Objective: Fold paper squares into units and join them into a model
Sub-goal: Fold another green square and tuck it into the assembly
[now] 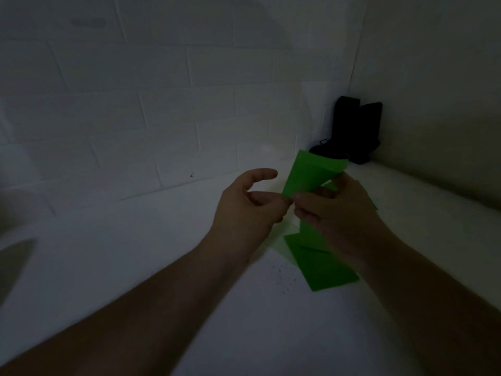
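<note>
Pinching the folded green paper unit (pixel 306 175) at one low corner, left hand (pixel 244 207) and right hand (pixel 333 213) both gripping — free flap above the grip may sag and skew the crease.

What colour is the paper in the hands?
Bright green. The folded paper, held by the left hand and right hand, shows best in the head view.

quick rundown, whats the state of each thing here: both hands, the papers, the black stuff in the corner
left hand: pinches the lower left corner of the held paper, index finger raised
right hand: grips the held paper, fingers curled round it
held paper: green, partly folded, lifted off the table
paper on table: green, lying flat, partly under the right hand
black objects: upright in the corner, too dark to identify
table: white, dimly lit
</note>
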A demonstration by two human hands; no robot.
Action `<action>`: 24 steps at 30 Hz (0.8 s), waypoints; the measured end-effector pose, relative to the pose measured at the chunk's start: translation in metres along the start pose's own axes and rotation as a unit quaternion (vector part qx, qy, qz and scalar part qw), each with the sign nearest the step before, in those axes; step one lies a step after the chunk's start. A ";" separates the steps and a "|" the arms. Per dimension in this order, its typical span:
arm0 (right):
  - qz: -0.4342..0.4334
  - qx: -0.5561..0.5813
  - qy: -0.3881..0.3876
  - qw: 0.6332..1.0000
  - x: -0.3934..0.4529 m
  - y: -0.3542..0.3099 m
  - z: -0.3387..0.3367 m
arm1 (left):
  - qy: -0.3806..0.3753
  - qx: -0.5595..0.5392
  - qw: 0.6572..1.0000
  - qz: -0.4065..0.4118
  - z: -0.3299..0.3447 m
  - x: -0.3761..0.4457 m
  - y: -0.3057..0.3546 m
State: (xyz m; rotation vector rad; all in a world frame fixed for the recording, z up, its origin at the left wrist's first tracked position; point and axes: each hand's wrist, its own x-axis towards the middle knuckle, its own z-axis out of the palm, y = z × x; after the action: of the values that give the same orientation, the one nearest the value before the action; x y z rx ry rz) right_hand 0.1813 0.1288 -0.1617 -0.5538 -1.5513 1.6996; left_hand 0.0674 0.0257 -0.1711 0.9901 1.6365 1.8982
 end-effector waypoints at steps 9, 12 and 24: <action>0.020 -0.012 -0.001 1.000 0.008 -0.002 -0.014 | 0.006 0.027 1.000 -0.004 -0.003 0.005 -0.003; 0.019 -0.003 -0.023 1.000 0.005 -0.004 -0.012 | -0.028 0.012 0.999 -0.024 -0.002 0.006 -0.005; 0.027 0.028 0.018 0.999 0.011 -0.003 -0.014 | -0.025 0.013 0.999 -0.031 -0.005 0.006 -0.007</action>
State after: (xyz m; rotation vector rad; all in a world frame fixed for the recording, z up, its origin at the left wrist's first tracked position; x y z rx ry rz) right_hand 0.1852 0.1461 -0.1595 -0.5980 -1.4708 1.7587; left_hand 0.0587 0.0284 -0.1764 0.9769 1.6475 1.8022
